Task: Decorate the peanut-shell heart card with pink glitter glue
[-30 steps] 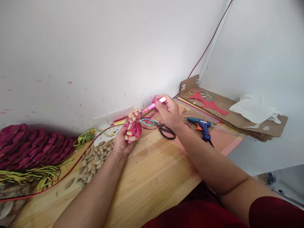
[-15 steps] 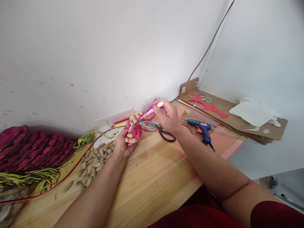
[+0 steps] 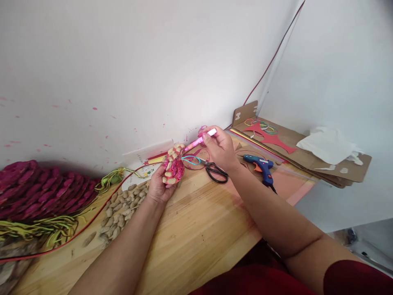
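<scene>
A person's two bare hands meet over a wooden worktop. The left hand is closed around the near-left edge of a peanut-covered ornament, holding it tilted up just above the wood. Most of its shells are pale; a few towards the lower right are deep pink. The right hand pinches a pink-smeared, white-ended paint marker like a pen, its tip at the ornament's upper right edge; whether it touches cannot be told. A turquoise loop extends from the ornament towards black-handled scissors.

Loose peanuts lie left of the ornament; further left stands a row of magenta pieces. A blue glue gun rests to the right.

Colouring the shells well likely calls for a firm left grip clear of wet paint, turning the ornament so each pale shell faces the tip, light strokes into the grooves, and keeping the loop out of the way.
</scene>
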The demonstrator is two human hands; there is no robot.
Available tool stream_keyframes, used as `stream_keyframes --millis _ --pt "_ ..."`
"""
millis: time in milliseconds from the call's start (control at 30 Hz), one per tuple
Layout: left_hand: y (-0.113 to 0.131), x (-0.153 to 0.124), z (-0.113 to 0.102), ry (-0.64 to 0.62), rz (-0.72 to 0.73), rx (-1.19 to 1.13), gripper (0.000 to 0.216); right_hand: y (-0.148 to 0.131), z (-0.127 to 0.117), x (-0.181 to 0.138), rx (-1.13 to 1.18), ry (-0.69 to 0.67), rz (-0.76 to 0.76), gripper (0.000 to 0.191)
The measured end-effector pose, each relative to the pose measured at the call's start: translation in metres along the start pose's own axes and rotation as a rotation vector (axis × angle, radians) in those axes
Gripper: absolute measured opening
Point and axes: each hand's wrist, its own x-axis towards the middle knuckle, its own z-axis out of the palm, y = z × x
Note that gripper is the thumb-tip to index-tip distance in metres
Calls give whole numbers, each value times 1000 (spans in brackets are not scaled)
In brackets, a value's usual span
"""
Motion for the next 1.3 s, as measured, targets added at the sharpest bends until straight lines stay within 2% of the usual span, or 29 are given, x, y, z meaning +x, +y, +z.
stream_keyframes --millis 100,267,400,567,667,767,900,1100,1300 --pt "1 -2 2 2 -12 -13 28 0 1 -1 -46 -32 -39 33" --pt "1 -2 3 -16 -10 -27 29 0 3 -3 -104 29 -84 27" --pt "1 0 1 -32 -11 -19 31 0 4 -4 -83 -28 -95 26" --pt "1 1 0 -6 -11 -3 29 0 4 -3 -138 36 -141 25" --pt "1 0 1 -16 -5 -10 30 -2 5 -5 -93 -34 -100 26" --pt "1 0 2 -21 -6 -14 31 -4 6 -6 -108 -86 -122 24" --pt "1 0 1 -25 -9 -22 33 -4 5 -6 -187 -20 -197 22" --pt "1 -1 2 -18 -26 -26 33 -2 7 -6 -160 -74 -206 21" --pt "2 -2 3 -6 -22 -12 35 -4 7 -6 -205 -9 -188 25"
